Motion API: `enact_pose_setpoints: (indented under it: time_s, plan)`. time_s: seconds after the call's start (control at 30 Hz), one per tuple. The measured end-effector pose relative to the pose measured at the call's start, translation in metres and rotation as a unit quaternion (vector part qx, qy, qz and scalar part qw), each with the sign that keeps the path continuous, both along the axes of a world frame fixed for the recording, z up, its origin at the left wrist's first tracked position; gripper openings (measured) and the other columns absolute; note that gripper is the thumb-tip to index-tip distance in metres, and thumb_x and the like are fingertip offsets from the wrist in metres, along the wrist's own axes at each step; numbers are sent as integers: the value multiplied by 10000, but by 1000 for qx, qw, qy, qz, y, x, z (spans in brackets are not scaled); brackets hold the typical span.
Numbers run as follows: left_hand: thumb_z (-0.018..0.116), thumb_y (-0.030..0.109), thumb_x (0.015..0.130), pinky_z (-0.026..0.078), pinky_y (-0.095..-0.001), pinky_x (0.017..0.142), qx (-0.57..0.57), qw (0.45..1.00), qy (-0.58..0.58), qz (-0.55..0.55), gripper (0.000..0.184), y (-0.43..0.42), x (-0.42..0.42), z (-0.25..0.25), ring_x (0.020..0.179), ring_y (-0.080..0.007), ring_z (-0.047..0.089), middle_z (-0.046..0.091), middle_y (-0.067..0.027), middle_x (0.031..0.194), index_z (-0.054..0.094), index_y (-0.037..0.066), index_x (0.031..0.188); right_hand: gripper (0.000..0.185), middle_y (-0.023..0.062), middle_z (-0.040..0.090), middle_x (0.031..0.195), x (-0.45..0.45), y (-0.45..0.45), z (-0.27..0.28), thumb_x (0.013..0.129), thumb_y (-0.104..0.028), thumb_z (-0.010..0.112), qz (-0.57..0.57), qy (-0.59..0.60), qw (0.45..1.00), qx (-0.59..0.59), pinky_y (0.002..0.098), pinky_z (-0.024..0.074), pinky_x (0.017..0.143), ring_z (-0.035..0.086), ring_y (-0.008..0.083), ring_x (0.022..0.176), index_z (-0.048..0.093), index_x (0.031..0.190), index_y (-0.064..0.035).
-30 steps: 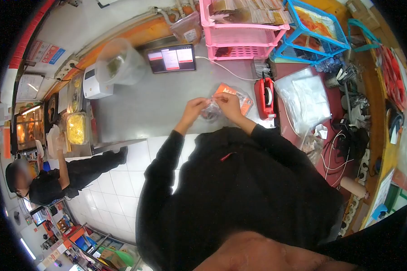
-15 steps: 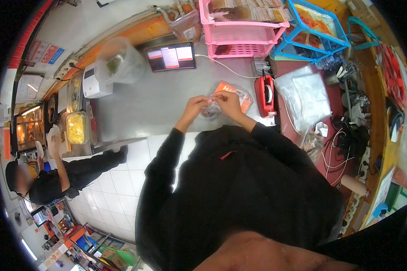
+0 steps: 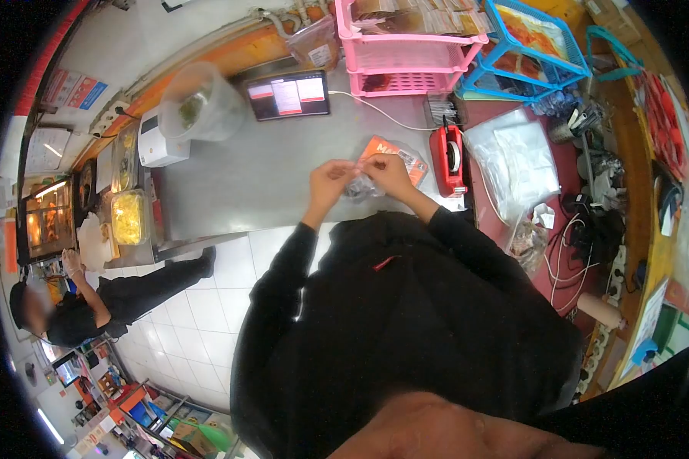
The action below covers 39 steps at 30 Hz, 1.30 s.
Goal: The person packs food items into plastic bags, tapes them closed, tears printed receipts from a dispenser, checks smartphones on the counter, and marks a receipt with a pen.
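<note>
Above the steel counter (image 3: 230,187), my left hand (image 3: 331,186) and my right hand (image 3: 385,174) meet with fingertips pinched together. Both hold the top of a small clear plastic bag (image 3: 362,187), whose dark contents are hard to make out. Behind my right hand lies a clear bag with an orange printed card (image 3: 383,147). A red tape dispenser (image 3: 449,161) stands to the right of my right hand.
A tablet (image 3: 288,96), a clear tub (image 3: 199,103) and a white printer (image 3: 159,139) line the back. Pink trays (image 3: 413,57) and blue baskets (image 3: 524,73) stand at the back right, plastic bags (image 3: 517,164) in front. A co-worker (image 3: 76,314) stands far left.
My hands stay together at the small bag, with my left hand shifted slightly. The co-worker's hands have moved down, away from the white item near the yellow food tray.
</note>
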<state>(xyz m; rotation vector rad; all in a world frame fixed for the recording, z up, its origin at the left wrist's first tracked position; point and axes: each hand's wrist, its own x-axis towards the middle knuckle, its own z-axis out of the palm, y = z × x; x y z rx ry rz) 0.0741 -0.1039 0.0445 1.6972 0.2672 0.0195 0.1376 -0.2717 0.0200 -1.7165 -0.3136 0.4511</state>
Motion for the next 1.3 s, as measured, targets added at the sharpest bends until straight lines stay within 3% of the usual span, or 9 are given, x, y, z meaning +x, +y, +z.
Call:
enact_pose_setpoints:
  time_s: [0.13,0.37,0.47,0.73,0.83,0.97,1.07,1.1,1.3]
  plan:
    - [765,83,754,500,-262,617,133,971,-184,70,116,-17,-3,-14,709,-125,619,698,-59,875,716,54,855,165,80,645,673,-7,2,22,817,-142,654,-41,-78,994,-59,279,456,576,579,138,592,676,835,21]
    - [758,46,665,483,-296,648,237,934,-230,135,170,-34,-1,-20,822,-197,594,672,-59,884,678,86,809,129,109,637,747,-19,8,18,832,-101,636,-96,-212,972,-47,289,472,619,613,159,661,633,847,26]
    - [753,43,635,474,-315,671,268,923,-241,134,189,-30,2,-23,832,-226,584,658,-56,872,654,93,789,136,151,640,798,-22,11,26,827,-119,644,-123,-167,978,21,340,492,644,638,255,719,608,855,10]
    - [734,36,577,457,-357,748,243,938,-221,110,220,-26,14,-54,862,-254,567,640,-40,882,620,84,759,110,137,639,801,-28,18,28,835,-92,629,-107,-148,983,36,328,492,680,628,229,728,614,854,15]
    - [774,112,652,444,-364,848,264,938,-223,28,301,-12,14,-55,978,-270,554,617,-107,1022,624,67,909,122,132,641,827,-23,8,20,839,-91,623,-93,-135,986,22,311,489,721,627,216,761,634,915,4]
    - [828,205,596,427,-406,936,278,935,-219,9,682,14,-4,-41,1114,-340,498,514,-174,1210,524,56,1188,337,120,614,974,-1,-35,-3,813,-150,665,-155,-78,984,28,335,479,794,601,227,897,588,1122,-39]
    - [848,233,544,416,-441,954,303,934,-180,-55,837,17,-14,-50,1132,-394,482,482,-194,1248,463,41,1262,557,138,567,1108,-2,-57,-47,734,-201,708,-88,-243,914,-312,435,467,854,545,309,1058,515,1241,-76]
    - [848,230,539,415,-447,955,268,947,-163,-66,840,11,-15,-68,1130,-399,483,487,-193,1241,463,36,1260,651,143,539,1158,-12,-45,-39,664,-197,723,-64,-199,893,-398,504,417,890,492,345,1122,491,1264,-94]
    - [836,241,567,435,-408,948,219,970,-96,-37,792,-9,-9,-104,1154,-357,490,484,-181,1235,471,-1,1226,464,84,586,1034,-7,-25,-57,654,-77,667,-26,-273,863,-424,443,365,891,511,280,1075,571,1106,-113]
